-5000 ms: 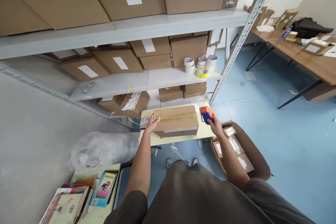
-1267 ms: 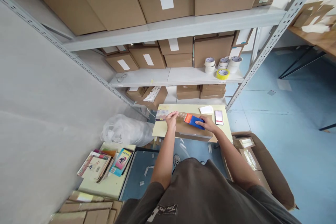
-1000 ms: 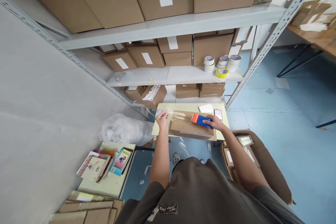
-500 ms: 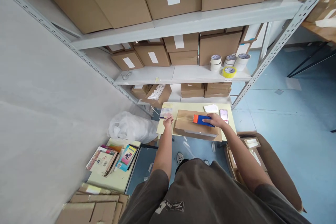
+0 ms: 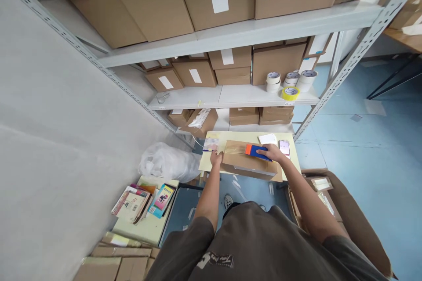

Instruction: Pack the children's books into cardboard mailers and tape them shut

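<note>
A flat cardboard box [image 5: 245, 163] lies on a small pale yellow table [image 5: 227, 137]. My right hand [image 5: 273, 153] grips an orange and blue tape dispenser [image 5: 255, 151] resting on top of the box. My left hand [image 5: 216, 158] presses against the box's left end, fingers closed at the tape's end there. A phone [image 5: 284, 148] and a white paper [image 5: 267, 139] lie on the table to the right.
Grey metal shelving [image 5: 237, 96] holds labelled cardboard boxes and several tape rolls [image 5: 290, 82]. A white plastic bag [image 5: 168, 163] sits on the floor at left, books [image 5: 141, 199] on a low table, flat cardboard [image 5: 112, 263] below. An open carton [image 5: 332, 202] stands at right.
My left hand pulled the tape end leftward past the box, then came back to press on the box's left end. My right hand kept the dispenser on the box top.
</note>
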The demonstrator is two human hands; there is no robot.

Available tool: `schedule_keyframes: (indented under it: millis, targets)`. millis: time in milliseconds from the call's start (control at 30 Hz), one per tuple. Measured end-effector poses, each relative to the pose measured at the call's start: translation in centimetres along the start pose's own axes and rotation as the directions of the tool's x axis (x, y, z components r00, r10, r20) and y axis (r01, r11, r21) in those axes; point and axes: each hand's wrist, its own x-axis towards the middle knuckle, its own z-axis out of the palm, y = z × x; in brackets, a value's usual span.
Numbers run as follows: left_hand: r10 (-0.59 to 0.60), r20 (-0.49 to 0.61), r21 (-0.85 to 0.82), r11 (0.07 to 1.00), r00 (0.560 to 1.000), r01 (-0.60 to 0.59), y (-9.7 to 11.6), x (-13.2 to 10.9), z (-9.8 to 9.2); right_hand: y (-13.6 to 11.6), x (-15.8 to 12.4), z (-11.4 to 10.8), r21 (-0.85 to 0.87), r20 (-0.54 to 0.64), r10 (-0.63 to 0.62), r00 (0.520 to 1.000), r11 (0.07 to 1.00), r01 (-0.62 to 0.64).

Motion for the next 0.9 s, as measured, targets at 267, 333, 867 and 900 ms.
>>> schedule_keyframes:
  millis: [267,333,867,900]
  targets:
    - [0.112,0.17,0.172,0.975,0.979,-0.141,3.6,-0.2,2.1,-1.2,-0.1,-0.4,-0.172,0.02,0.004,1.0,0.985,-0.001]
    - [0.107,0.179,0.204,0.969,0.978,-0.143,3.6,-0.1,2.1,-1.6,-0.2,-0.4,-0.205,0.019,0.008,1.0,0.979,-0.004]
    - [0.075,0.129,0.307,0.945,0.989,-0.112,3.6,0.3,2.4,11.5,-7.8,-9.4,-0.219,-0.045,0.274,0.961,0.936,-0.277]
    - [0.085,0.128,0.308,0.944,0.988,-0.122,3.6,0.4,2.5,12.6,-9.0,-10.3,-0.214,-0.061,0.297,0.953,0.928,-0.304]
